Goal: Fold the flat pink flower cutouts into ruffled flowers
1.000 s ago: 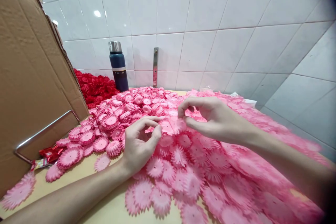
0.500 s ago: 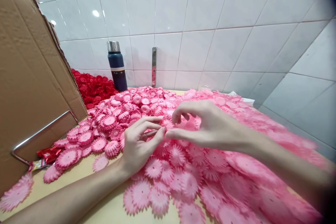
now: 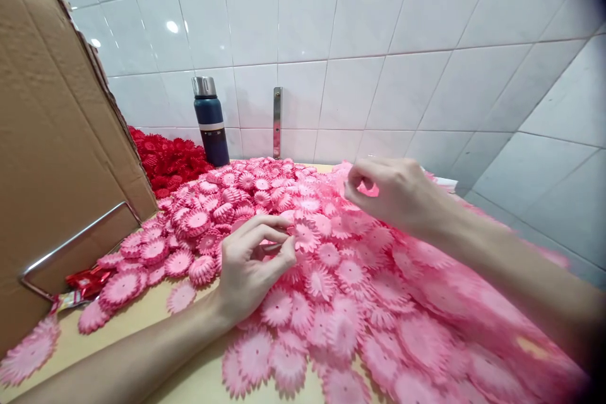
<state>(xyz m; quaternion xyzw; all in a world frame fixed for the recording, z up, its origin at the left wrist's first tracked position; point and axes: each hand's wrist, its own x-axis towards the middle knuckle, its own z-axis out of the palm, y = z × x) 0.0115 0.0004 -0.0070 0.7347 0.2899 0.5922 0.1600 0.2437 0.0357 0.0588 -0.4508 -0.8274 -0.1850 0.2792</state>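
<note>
pink paper flowers (image 3: 341, 303) spread flat over the near and right of the wooden table (image 3: 189, 379). left hand (image 3: 250, 265) curled at centre, fingertips pinched on one small pink piece as before. right hand (image 3: 398, 192) now pulled away to the far right, pinched on another flower: hands parted, a fresh piece fetched. further off, cardboard box (image 3: 57, 139) left, red flowers (image 3: 170, 161), blue flask (image 3: 211, 120), white tiled wall (image 3: 379, 44).
</note>
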